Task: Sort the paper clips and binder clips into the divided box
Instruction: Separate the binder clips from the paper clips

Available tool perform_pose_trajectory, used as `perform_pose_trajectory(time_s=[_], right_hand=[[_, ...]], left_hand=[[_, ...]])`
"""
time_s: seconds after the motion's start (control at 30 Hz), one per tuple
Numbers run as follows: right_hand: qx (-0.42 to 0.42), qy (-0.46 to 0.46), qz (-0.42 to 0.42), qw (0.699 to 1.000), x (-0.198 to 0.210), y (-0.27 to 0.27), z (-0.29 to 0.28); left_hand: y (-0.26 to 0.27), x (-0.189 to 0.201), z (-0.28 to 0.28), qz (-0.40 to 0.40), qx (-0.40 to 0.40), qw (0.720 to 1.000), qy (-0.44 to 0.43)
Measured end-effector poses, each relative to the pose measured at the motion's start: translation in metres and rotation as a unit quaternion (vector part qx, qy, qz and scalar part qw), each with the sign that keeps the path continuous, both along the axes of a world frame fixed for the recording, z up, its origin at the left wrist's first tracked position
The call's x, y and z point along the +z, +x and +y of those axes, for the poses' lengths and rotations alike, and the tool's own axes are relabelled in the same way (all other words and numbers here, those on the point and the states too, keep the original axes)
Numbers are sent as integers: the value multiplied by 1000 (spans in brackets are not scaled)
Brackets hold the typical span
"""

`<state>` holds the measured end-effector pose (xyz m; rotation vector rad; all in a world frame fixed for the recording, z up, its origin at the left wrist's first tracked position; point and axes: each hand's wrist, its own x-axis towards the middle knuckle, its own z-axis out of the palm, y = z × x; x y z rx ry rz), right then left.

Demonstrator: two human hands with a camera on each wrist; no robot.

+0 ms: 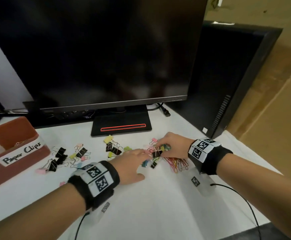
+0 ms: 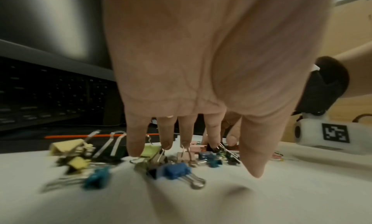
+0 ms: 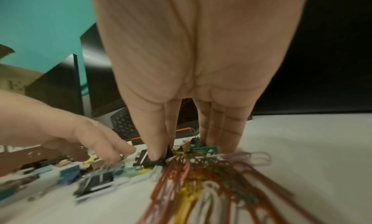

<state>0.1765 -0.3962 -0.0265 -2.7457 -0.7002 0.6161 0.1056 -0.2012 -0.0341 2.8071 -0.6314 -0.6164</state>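
Observation:
Loose binder clips (image 1: 61,156) in black, yellow, pink and blue lie across the white table, and coloured paper clips (image 1: 177,163) (image 3: 201,187) are heaped at centre right. My right hand (image 1: 160,149) (image 3: 161,154) reaches down onto the heap; thumb and forefinger pinch a black binder clip (image 1: 156,154) (image 3: 157,159). My left hand (image 1: 141,153) (image 2: 209,157) comes in from the left with straight fingers, their tips touching small clips near a blue binder clip (image 2: 175,171). The brown divided box (image 1: 19,163) stands at far left, one compartment labelled "Paper Clips".
A dark monitor (image 1: 97,49) on a black base with a red stripe (image 1: 122,127) stands just behind the clips. A black computer tower (image 1: 228,84) is at the right, with cardboard (image 1: 280,101) beyond. A keyboard (image 2: 50,97) lies under the monitor. Cables (image 1: 245,196) trail from both wrists.

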Motion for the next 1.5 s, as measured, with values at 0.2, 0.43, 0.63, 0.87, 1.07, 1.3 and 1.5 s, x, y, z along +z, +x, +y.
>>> perform_pose_trajectory(time_s=[0.2,0.43,0.63,0.87,1.07,1.3,1.5], right_hand=[[3,70,-20,997,12,1,0],[-80,-73,44,993,18,-1,-17],[-58,-97,42,993,9,-10,-13],[-15,-61,10,998,6,1,-2],[6,-41,-1,999,10,2,10],[24,-38,-22,999,15,-2,12],[14,-5,-27,1000,16,-2,9]], left_hand=[[-9,20,32,-38,74,997,4],[20,28,-14,-88,93,987,-94],[49,5,-29,-25,29,999,24],[44,6,-7,-53,35,998,8],[42,4,2,-42,93,995,-20],[41,6,-1,-45,87,995,30],[40,4,9,-57,92,994,-19]])
